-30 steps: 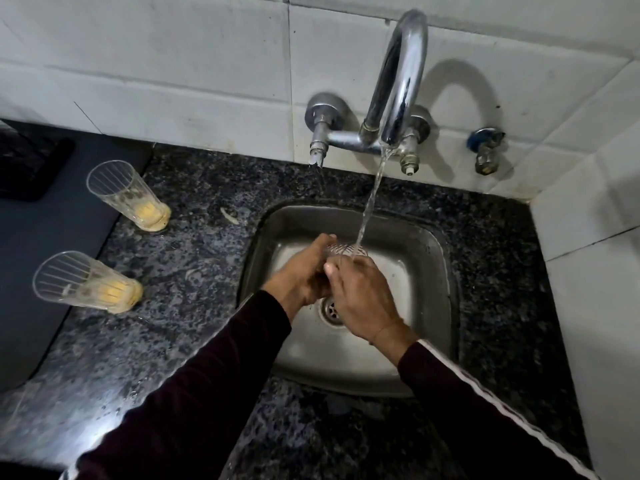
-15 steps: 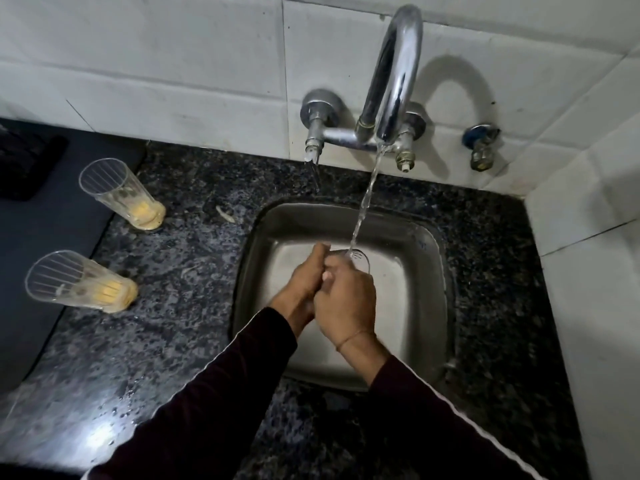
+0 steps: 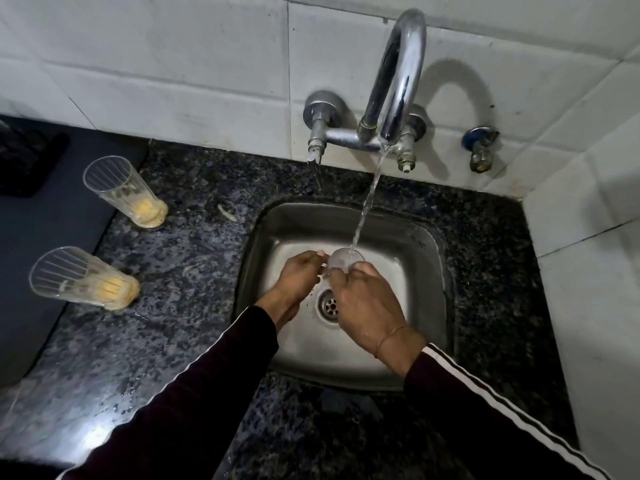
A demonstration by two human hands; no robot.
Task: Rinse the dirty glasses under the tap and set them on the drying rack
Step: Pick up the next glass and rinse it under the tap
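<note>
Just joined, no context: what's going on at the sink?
A person is rinsing a glass under the running tap, over the steel sink. The right hand grips the glass, mouth up in the stream; the left hand is at its side, its hold hidden. Two more glasses with yellow residue wait on the counter to the left: the far glass and the near glass. No drying rack is identifiable.
</note>
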